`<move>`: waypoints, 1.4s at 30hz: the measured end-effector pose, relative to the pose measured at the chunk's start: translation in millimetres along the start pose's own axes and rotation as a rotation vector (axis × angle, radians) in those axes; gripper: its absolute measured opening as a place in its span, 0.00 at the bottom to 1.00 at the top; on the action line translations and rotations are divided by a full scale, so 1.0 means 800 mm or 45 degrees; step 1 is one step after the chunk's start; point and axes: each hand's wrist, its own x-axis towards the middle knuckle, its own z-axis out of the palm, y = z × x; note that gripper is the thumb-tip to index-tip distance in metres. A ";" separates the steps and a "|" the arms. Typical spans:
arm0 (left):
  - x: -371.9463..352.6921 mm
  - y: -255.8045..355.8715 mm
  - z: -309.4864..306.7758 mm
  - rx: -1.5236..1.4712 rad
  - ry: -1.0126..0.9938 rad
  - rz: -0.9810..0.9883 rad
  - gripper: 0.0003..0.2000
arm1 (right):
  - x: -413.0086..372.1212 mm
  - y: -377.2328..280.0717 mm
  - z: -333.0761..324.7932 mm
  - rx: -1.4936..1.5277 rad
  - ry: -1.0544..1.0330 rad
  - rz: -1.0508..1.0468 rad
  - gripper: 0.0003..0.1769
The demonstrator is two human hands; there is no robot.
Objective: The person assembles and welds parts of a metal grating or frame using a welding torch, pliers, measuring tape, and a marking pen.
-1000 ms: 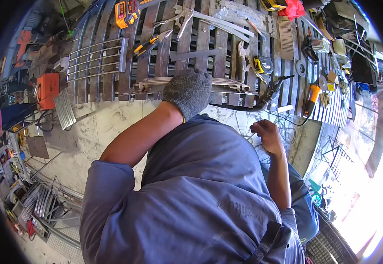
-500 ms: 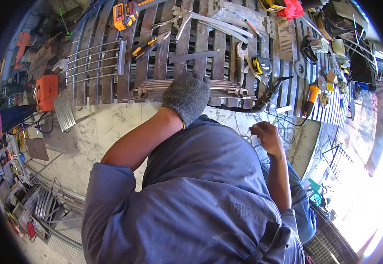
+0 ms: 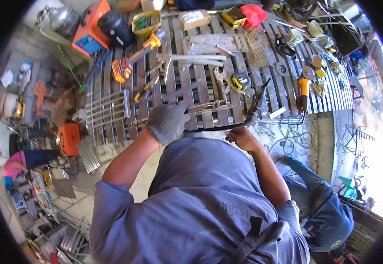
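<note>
My left hand (image 3: 168, 123), in a grey knit glove, is closed at the near edge of the slatted table (image 3: 156, 88). It lies over thin metal bars (image 3: 211, 108), which stick out to its right; its grip is hidden. My bare right hand (image 3: 243, 140) is held in front of my body below the table edge, fingers curled together; anything in them is too small to tell. A black cable (image 3: 256, 108) runs just above it. Pliers with yellow-black handles (image 3: 144, 93), locking pliers (image 3: 220, 81) and a tape measure (image 3: 241, 81) lie beyond the bars.
A metal grille (image 3: 108, 110) lies at left, near an orange-yellow tool (image 3: 121, 70). An angle grinder (image 3: 303, 90) lies at right. Behind are an orange machine (image 3: 90, 33) and a yellow basket (image 3: 146, 23). Another person (image 3: 328, 215) is low at right, another (image 3: 18, 165) far left.
The view has shifted, showing more of the table's back. My gloved hand has moved left along the bars. My right hand is nearer the table edge and closer to my left hand.
</note>
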 end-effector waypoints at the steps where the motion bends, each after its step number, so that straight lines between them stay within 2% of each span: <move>1: -0.002 0.011 -0.026 0.013 0.030 0.079 0.12 | 0.002 -0.008 0.004 0.103 0.017 -0.069 0.29; 2: -0.007 0.025 -0.055 -0.190 0.161 -0.044 0.10 | 0.003 -0.017 0.007 0.185 0.056 -0.179 0.30; 5: -0.013 0.048 -0.144 -0.604 0.368 -0.004 0.11 | -0.014 -0.105 0.005 0.372 0.172 -0.615 0.34; 7: -0.015 0.018 -0.170 -0.971 0.594 0.131 0.11 | -0.086 -0.219 -0.029 0.149 0.181 -0.640 0.35; 8: -0.016 0.010 -0.186 -1.075 0.726 0.229 0.11 | -0.101 -0.251 -0.026 0.179 0.273 -0.831 0.35; 9: -0.008 -0.005 -0.182 -1.558 0.843 0.253 0.13 | -0.115 -0.279 -0.024 0.204 0.352 -1.030 0.36; 10: 0.005 -0.010 -0.184 -1.855 0.978 0.298 0.13 | -0.135 -0.311 -0.031 0.139 0.373 -1.020 0.35; 11: 0.016 -0.010 -0.191 -2.036 1.111 0.337 0.13 | -0.141 -0.330 -0.027 -0.156 0.684 -1.301 0.31; 12: 0.028 -0.005 -0.198 -2.095 1.204 0.348 0.13 | -0.162 -0.360 -0.037 -0.357 0.716 -1.440 0.29; 13: 0.041 0.002 -0.205 -2.149 1.290 0.363 0.13 | -0.185 -0.392 -0.047 -0.560 0.754 -1.579 0.28; 15: 0.058 0.017 -0.215 -2.211 1.427 0.376 0.13 | -0.213 -0.424 -0.038 -0.966 0.906 -1.598 0.27; 17: 0.071 0.027 -0.221 -2.256 1.529 0.384 0.13 | -0.227 -0.445 -0.028 -1.152 1.015 -1.614 0.30; 20: 0.080 0.034 -0.232 -2.283 1.604 0.401 0.13 | -0.247 -0.469 -0.022 -1.293 1.038 -1.597 0.31; 26: 0.084 0.033 -0.258 -2.252 1.645 0.418 0.12 | -0.258 -0.488 -0.010 -1.260 1.113 -1.553 0.35; 30: 0.088 0.030 -0.275 -2.225 1.650 0.449 0.12 | -0.256 -0.498 -0.015 -1.358 1.143 -1.577 0.30; 41: 0.100 0.035 -0.292 -2.214 1.613 0.485 0.12 | -0.263 -0.516 -0.024 -1.316 1.172 -1.616 0.29; 42: 0.099 0.035 -0.292 -2.209 1.607 0.481 0.12 | -0.263 -0.516 -0.023 -1.298 1.177 -1.612 0.31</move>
